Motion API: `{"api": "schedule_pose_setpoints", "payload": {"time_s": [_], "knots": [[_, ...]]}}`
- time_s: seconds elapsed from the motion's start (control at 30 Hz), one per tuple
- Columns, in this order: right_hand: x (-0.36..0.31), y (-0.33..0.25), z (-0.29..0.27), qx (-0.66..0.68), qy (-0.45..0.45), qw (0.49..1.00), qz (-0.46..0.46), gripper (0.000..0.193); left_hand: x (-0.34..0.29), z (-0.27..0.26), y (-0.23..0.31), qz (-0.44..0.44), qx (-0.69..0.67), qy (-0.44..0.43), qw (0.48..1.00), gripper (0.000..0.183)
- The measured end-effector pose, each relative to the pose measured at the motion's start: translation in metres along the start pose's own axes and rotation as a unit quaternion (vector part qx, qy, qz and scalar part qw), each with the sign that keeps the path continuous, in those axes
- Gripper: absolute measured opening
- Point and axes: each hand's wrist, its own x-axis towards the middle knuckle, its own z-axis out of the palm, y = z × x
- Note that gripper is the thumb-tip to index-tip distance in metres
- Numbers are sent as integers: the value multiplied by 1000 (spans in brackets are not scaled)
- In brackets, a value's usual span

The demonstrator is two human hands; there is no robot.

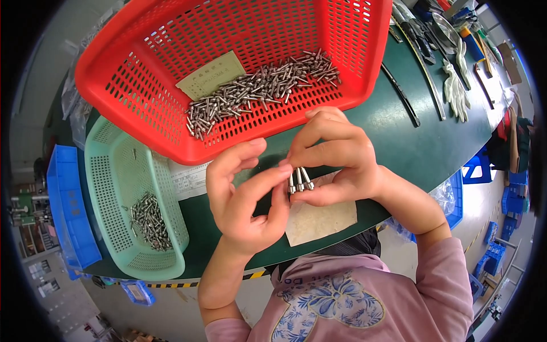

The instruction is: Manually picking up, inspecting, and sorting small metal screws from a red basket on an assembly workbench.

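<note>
Several small metal screws, side by side with their heads toward me, are held above the table just in front of the red basket. The thumb and fingers of my right hand pinch them. From the other side, my left hand brings its thumb and index finger together at the leftmost screw; its other fingers are curled loosely. The fingertips partly hide the screws' far ends. Beyond my hands, the red plastic basket holds a heap of similar screws and a yellowish paper card.
A light green basket with a smaller pile of metal parts stands at left, beside a blue bin. A beige sheet lies under my hands on the green table. White gloves and tools lie far right.
</note>
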Motion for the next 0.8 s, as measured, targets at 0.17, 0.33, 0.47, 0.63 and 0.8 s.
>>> {"api": "schedule_pose_setpoints", "payload": {"time_s": [0.17, 0.33, 0.47, 0.63, 0.8], "knots": [[-1, 0, 5, 86, -9, 996, 12, 29, -1, 1, 1, 31, -2, -22, 999, 36], [-3, -1, 7, 118, -13, 993, 20, 28, -2, -2, 0, 55, -4, -32, 998, 38], [-5, 1, 9, 130, -11, 991, 21, 30, -1, -2, 2, 35, -7, -36, 999, 39], [-4, 0, 4, 121, -19, 992, 36, 34, 3, -1, 4, -53, -64, -1, 997, 28], [-2, -1, 1, 81, -16, 996, 19, 37, -1, -7, 4, -325, -252, 8, 911, 16]]}}
